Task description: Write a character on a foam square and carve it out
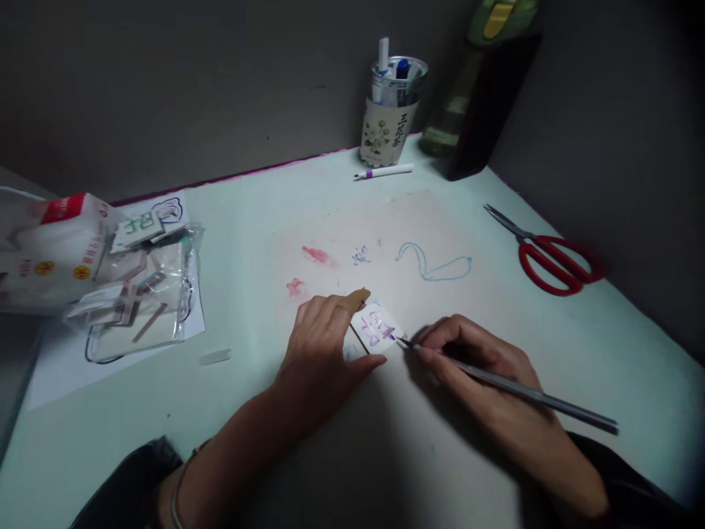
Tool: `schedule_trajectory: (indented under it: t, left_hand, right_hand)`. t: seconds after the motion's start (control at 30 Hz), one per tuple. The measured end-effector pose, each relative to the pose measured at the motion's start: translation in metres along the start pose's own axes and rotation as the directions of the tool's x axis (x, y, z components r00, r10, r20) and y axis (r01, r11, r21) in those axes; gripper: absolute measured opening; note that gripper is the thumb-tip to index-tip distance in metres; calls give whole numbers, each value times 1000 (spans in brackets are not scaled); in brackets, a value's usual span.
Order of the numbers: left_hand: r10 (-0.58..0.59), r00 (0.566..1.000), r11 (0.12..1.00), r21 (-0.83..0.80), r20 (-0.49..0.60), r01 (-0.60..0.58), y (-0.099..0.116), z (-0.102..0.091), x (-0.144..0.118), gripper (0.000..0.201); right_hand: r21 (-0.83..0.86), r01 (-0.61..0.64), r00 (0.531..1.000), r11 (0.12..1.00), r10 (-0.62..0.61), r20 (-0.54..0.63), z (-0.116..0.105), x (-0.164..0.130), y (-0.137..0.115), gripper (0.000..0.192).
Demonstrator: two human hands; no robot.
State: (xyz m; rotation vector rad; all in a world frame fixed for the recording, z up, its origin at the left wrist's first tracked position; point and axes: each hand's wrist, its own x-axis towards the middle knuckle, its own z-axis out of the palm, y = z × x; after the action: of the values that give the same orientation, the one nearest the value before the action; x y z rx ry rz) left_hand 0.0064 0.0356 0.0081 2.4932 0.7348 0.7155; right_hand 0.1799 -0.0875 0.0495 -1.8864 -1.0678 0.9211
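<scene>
My left hand (319, 334) is closed on a small white block (370, 317) with purple writing, holding its left side against the table between the thumb and fingers. Something tan-yellow (355, 298) covers the tip of a left finger. In my right hand (485, 367) is a slim grey pen-shaped tool (543, 397), gripped near its front end like a pen. Its thin dark tip meets the block's right edge or lies just beside it. Whether that tip is a nib or a blade cannot be made out.
Red-handled scissors (556, 264) lie to the right. At the back are a cup of pens (388, 117), a purple-banded marker (384, 172), a green bottle (457, 81) and a dark upright object (493, 103). Left are a plastic bag (55, 250), a clear pouch of pieces (143, 294) and paper (55, 378).
</scene>
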Motion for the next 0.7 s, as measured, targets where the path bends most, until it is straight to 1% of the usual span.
schedule_trajectory:
  t: [0.13,0.3,0.57,0.7]
  left_hand:
    - [7,1000,1000,5,-2,-7,0,0,0,74]
    - [1,1000,1000,3,-2,-1,-1,1,-1,70]
    - [-9,1000,1000,-6,-4,9,-1,0,0,69]
    - [7,1000,1000,-2,-14,-7,-1,0,0,67]
  right_hand:
    - [4,-3,1000,1000,3,-4,1,0,2,20]
    - [19,3,1000,1000,-3,6,1,1,4,20]
    - [21,8,1000,1000,-8,13,-1,-1,1,20]
    - [15,9,1000,1000,-9,11,-1,-2,3,19]
